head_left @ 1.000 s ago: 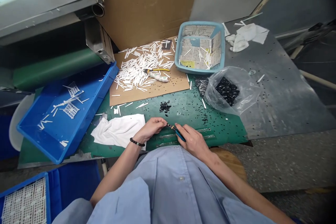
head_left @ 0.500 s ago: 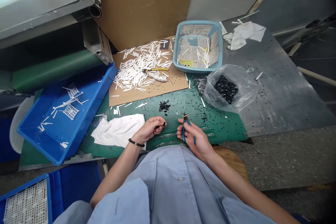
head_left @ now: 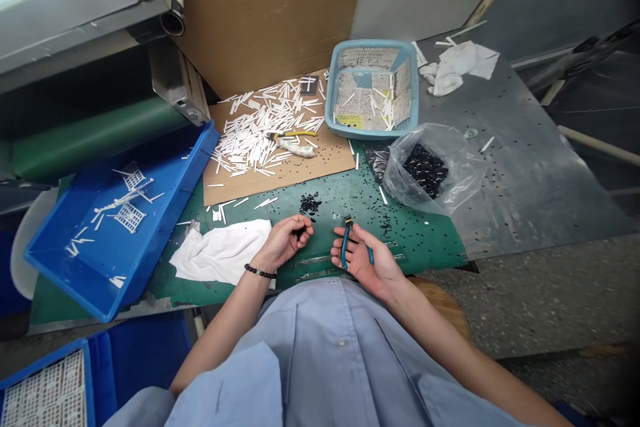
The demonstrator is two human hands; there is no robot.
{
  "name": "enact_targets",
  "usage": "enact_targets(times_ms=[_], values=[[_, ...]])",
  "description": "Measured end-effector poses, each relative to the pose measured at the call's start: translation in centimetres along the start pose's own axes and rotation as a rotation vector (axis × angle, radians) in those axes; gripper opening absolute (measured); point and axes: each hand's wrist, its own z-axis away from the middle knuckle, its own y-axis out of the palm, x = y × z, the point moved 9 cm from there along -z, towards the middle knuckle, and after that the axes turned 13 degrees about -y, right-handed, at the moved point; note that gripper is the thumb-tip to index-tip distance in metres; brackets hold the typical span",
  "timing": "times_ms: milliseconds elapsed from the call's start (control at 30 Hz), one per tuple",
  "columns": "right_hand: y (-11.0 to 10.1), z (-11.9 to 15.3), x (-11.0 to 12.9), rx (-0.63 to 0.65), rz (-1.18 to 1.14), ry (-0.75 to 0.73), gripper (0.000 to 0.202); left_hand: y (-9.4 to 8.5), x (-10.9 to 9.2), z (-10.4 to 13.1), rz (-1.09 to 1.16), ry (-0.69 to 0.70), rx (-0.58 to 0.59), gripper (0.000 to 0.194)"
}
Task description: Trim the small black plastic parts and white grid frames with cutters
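My left hand [head_left: 285,240] is closed around small black pieces, which show dark between its curled fingers. Across the palm of my right hand [head_left: 367,257] lies a pair of blue-handled pliers [head_left: 345,248], gripped with the handles spread and the jaws pointing away from me. Just beyond my left hand, a small heap of black pieces [head_left: 311,203] rests on the green mat [head_left: 330,195]. A white cloth [head_left: 220,253] lies to the left, beside my left wrist.
White sticks [head_left: 257,130] and yellow-handled pliers [head_left: 300,133] cover a cardboard sheet [head_left: 280,177]. Behind stands a light blue basket [head_left: 329,107]. An open plastic bag [head_left: 465,183] of black pieces sits at right. A blue tray [head_left: 107,280] holds white plastic parts.
The plier handles have spread apart, and the fingers of my right hand have loosened and opened out. My left hand's fingers have curled further over the black pieces. The view has shifted slightly.
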Motion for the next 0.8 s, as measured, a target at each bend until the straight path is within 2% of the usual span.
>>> enact_targets(times_ms=[100,200,267,333,500,567,600,667,733,800], values=[[-0.3,-0.1,-0.3,-0.020,0.022,0.009,0.029,-1.0,-1.5,0.2,-0.357,0.171,-0.300,0.022],[-0.5,-0.1,-0.3,-0.011,0.051,-0.016,0.028,0.0,-3.1,1.2,-0.839,0.412,-0.540,0.025],[-0.3,0.0,-0.3,0.012,0.061,-0.031,0.030,1.0,-3.1,1.4,-1.063,0.512,-0.602,0.022],[-0.3,0.1,-0.2,0.030,0.073,-0.038,0.032,1.3,-2.8,1.1,-1.182,0.557,-0.624,0.019],[-0.2,0.6,0.2,0.077,0.194,-0.082,0.040,1.0,-2.5,0.2,-1.255,0.588,-0.597,0.019],[-0.5,0.7,0.8,0.098,0.411,-0.143,0.045,1.1,-2.6,0.1,-1.238,0.596,-0.558,0.019],[-0.5,0.7,1.5,0.117,0.595,-0.209,0.048,1.1,-2.8,0.1,-1.210,0.595,-0.545,0.019],[0.2,1.0,3.4,0.164,1.063,-0.435,0.051,0.7,-3.1,0.2,-1.092,0.548,-0.543,0.019],[1.8,1.9,5.0,0.210,1.533,-0.710,0.051,-0.1,-3.1,0.2,-0.873,0.429,-0.516,0.021],[3.2,2.8,5.4,0.244,1.874,-0.902,0.049,-0.6,-2.1,-0.2,-0.608,0.255,-0.405,0.030]])
